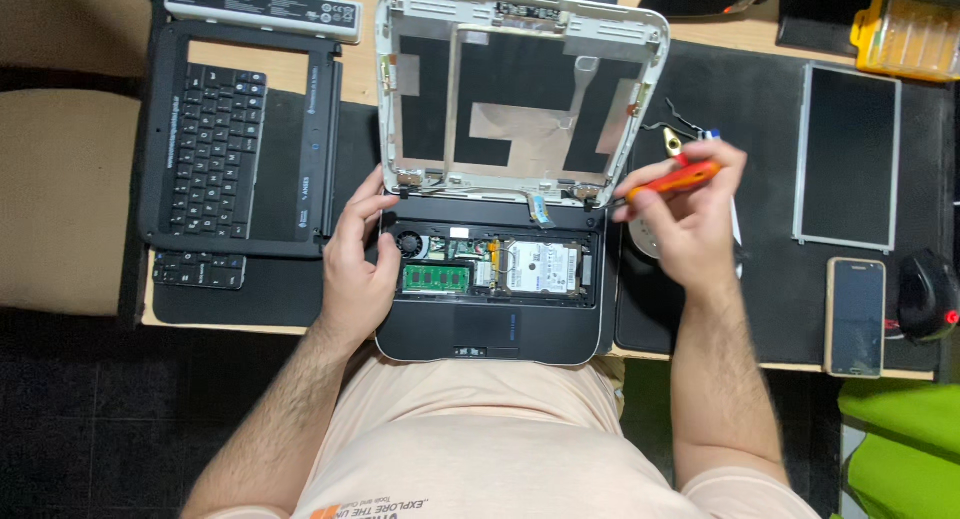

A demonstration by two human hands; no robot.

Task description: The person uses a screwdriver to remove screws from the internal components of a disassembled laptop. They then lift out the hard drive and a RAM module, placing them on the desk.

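Observation:
An opened small laptop (500, 329) lies in front of me with its keyboard removed, showing a fan, a green memory stick (436, 276) and a silver hard drive (541, 267). Its white lid shell (520, 19) stands open with the screen taken out. My left hand (357, 254) grips the laptop base at its left edge near the hinge. My right hand (685, 214) holds an orange-handled screwdriver (675, 181), tip pointing toward the right hinge (590, 191).
The removed black keyboard frame (235, 139) lies at the left with a loose key strip below it and a battery (262, 7) above. A bare screen panel (848, 159), a phone (855, 316), a black mouse (928, 294) and a yellow parts box (908, 37) sit at the right on a black mat.

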